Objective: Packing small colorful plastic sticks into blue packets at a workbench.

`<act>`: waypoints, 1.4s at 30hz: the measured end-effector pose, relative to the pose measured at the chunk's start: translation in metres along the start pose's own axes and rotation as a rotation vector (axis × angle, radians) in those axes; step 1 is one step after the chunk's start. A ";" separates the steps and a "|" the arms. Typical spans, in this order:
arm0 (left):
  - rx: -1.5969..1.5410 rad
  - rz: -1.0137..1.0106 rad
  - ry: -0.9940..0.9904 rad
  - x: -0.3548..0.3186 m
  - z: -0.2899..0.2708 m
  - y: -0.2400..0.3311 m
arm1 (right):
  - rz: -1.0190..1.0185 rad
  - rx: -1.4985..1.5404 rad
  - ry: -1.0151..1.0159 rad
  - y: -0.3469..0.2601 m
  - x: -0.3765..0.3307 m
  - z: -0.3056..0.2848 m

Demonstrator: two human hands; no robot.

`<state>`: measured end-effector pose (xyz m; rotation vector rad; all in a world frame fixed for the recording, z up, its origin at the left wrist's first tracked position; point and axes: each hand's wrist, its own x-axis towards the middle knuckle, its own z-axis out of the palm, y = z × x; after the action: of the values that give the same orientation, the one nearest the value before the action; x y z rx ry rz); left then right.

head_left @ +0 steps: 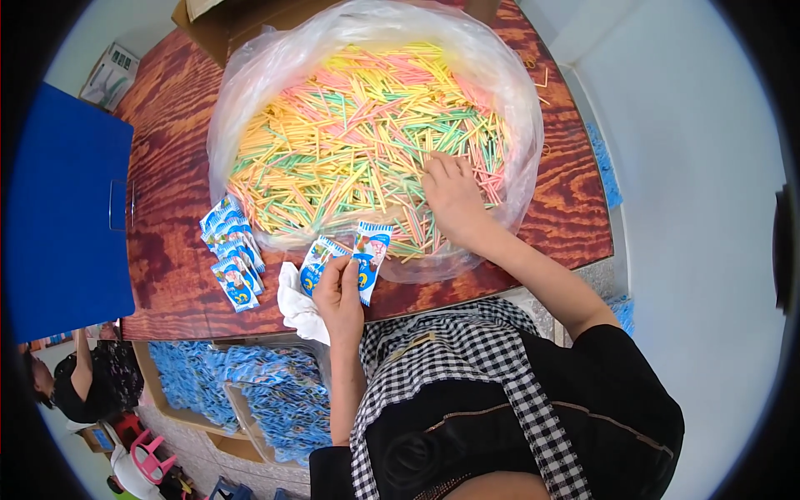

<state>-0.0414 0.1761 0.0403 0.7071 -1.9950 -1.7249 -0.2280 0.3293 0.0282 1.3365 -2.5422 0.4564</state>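
Note:
A large clear plastic bag (521, 125) lies spread on the table, full of thin pink, yellow, orange and green sticks (358, 142). My right hand (454, 200) reaches over its near right side, fingers bent and closed on some of the coloured sticks; the fingertips are partly hidden. Near the table's front edge, my left hand (339, 304) pinches a small blue-and-white packet (372, 258) between thumb and fingers. Another such packet (315, 265) shows just left of those fingers. Beside that wrist is a crumpled white cloth (297, 304).
Several blue-and-white packets (236, 254) lie overlapped on the wood-grained table (167, 167) at left. A cardboard box (250, 21) stands behind the bag. Below the front edge are boxes of blue packets (275, 392). A blue panel (71, 208) and another person (83, 379) are at left.

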 end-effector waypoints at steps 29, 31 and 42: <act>-0.186 0.302 -0.231 0.100 0.088 0.026 | 0.673 1.380 -0.396 0.006 0.032 -0.002; -0.093 0.238 -0.318 0.104 0.086 0.028 | 0.426 1.070 -0.218 0.010 0.031 0.002; -1.145 -0.392 -0.117 0.080 0.075 0.030 | 0.624 1.876 0.136 -0.008 0.044 -0.013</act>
<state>-0.1532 0.1890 0.0569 0.5628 -0.6285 -2.7113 -0.2449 0.2968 0.0571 0.4075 -1.8139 3.2309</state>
